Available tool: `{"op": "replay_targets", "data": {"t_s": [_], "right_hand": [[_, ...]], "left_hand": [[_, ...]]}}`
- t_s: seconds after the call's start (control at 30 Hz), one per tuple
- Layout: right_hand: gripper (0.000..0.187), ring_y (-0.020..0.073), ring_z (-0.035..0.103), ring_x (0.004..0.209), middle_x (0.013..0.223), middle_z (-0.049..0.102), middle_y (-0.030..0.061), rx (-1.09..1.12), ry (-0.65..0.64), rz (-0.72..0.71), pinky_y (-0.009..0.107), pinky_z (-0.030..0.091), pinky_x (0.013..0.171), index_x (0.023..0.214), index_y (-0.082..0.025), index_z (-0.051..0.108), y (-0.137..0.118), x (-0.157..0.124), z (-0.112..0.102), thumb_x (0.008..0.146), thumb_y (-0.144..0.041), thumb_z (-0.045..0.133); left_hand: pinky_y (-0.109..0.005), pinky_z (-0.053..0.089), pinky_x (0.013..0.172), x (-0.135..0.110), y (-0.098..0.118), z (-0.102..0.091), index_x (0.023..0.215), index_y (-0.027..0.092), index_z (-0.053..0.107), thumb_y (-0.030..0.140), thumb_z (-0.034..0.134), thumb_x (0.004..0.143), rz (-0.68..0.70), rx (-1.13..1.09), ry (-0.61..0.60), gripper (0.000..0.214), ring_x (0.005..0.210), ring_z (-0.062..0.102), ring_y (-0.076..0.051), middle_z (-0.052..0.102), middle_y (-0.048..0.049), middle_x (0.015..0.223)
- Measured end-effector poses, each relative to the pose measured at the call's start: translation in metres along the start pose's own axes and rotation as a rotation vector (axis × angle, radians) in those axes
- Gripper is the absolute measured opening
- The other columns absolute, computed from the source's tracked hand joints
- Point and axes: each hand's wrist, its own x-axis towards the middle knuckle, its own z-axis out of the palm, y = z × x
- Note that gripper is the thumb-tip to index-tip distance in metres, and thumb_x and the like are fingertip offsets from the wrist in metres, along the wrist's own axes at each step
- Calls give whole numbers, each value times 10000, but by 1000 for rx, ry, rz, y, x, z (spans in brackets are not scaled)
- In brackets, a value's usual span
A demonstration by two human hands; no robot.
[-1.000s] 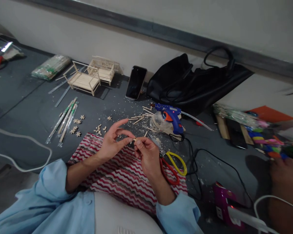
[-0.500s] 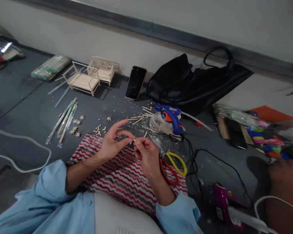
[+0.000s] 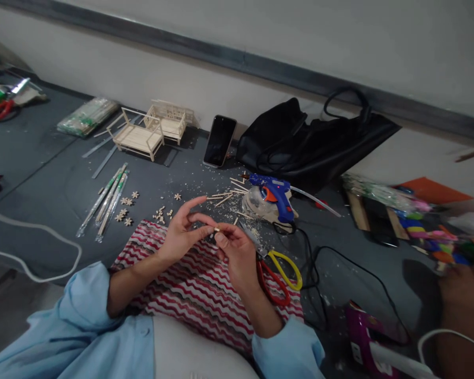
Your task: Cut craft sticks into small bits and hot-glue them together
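My left hand [image 3: 184, 231] and my right hand [image 3: 237, 252] meet above a striped cloth [image 3: 174, 295]. Between their pinched fingertips is a small pale wooden piece [image 3: 217, 229], partly covered by the fingers. The left thumb and a fingertip close on one side of it, while the left index finger sticks out. My right thumb and index finger press on its other side. Beside the right wrist lie scissors [image 3: 286, 268] with one red and one yellow handle loop. Left of my hands are small flower-shaped wooden pieces [image 3: 124, 201] and tiny cut bits [image 3: 160, 215].
A blue glue gun [image 3: 280, 192] rests on a clear container [image 3: 256, 202], its black cord [image 3: 355, 255] trailing right. Behind are miniature wooden furniture [image 3: 138, 139], a phone [image 3: 220, 141] and a black bag [image 3: 308, 139]. Another person's hand [image 3: 464, 287] is at far right.
The camera view has shifted slightly, so the table items appear a little lower. Both hands stay together, with the small wooden piece turned slightly between the fingertips.
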Motion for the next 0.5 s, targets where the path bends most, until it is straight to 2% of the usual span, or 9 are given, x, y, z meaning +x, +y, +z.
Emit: {"op": "replay_targets", "data": {"t_s": [0.1,0.2,0.33,0.5], "right_hand": [[258,48,407,454,672,616,-50,-79,35,-48,197,331,417,880,-211,682,0,0,-2,708,-383,766],[252,82,470,489,681,643,-36,-191,88,-122,220,379,449,901,-222,686,1,-1,-5,727,-396,743],[222,147,606,662,788,705,8,-346,121,-265,264,485,586,911,-232,711,0,-2,-7,756,-391,716],[172,148,641,737,844,717,4,-413,117,-355,279,519,702,900,-235,715,-3,-3,-7,768,-345,705]], "left_hand": [[-240,525,741,2,0,1,1297,204,498,188,796,706,-54,-77,16,663,749,668,-119,728,-9,822],[-241,519,740,3,-2,2,1282,198,511,177,806,683,-105,-117,36,668,746,663,-119,734,-8,817],[-241,509,745,4,-3,3,1269,198,524,167,818,656,-160,-162,31,681,740,659,-114,737,-3,814],[-247,498,741,4,-4,4,1247,185,544,162,830,626,-211,-185,17,685,721,657,-118,735,-3,796]]}}
